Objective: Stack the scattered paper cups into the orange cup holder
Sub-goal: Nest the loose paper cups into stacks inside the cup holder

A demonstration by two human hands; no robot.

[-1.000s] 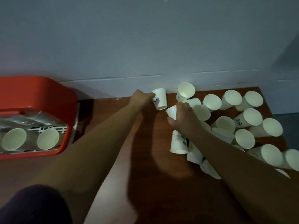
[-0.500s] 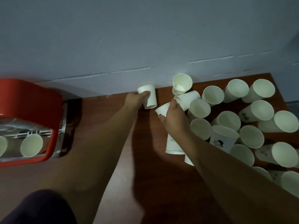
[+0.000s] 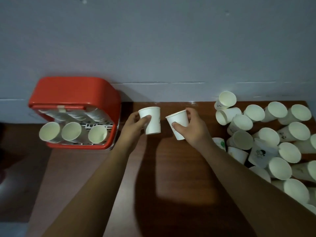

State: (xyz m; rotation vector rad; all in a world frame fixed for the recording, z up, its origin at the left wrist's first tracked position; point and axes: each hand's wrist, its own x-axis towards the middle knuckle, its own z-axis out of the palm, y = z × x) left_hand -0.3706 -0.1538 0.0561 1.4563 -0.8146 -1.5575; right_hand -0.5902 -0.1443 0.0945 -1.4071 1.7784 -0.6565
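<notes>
My left hand (image 3: 135, 124) grips a white paper cup (image 3: 152, 119), held upright above the wooden table. My right hand (image 3: 191, 128) grips a second paper cup (image 3: 178, 123), tilted with its mouth up and to the left. The two cups are close together but apart. The orange cup holder (image 3: 71, 94) sits to the left against the wall, holding three rows of nested cups with their open mouths (image 3: 71, 133) facing me. A pile of scattered paper cups (image 3: 266, 139) lies on its sides at the right.
The brown wooden table (image 3: 171, 177) runs along a grey wall (image 3: 153, 48). The cup pile covers the table's right end up to its edge. A darker surface lies at the lower left beside the holder.
Both hands have lifted their cups away from the pile and moved left towards the holder. The view has swung left, so the whole holder is now visible.
</notes>
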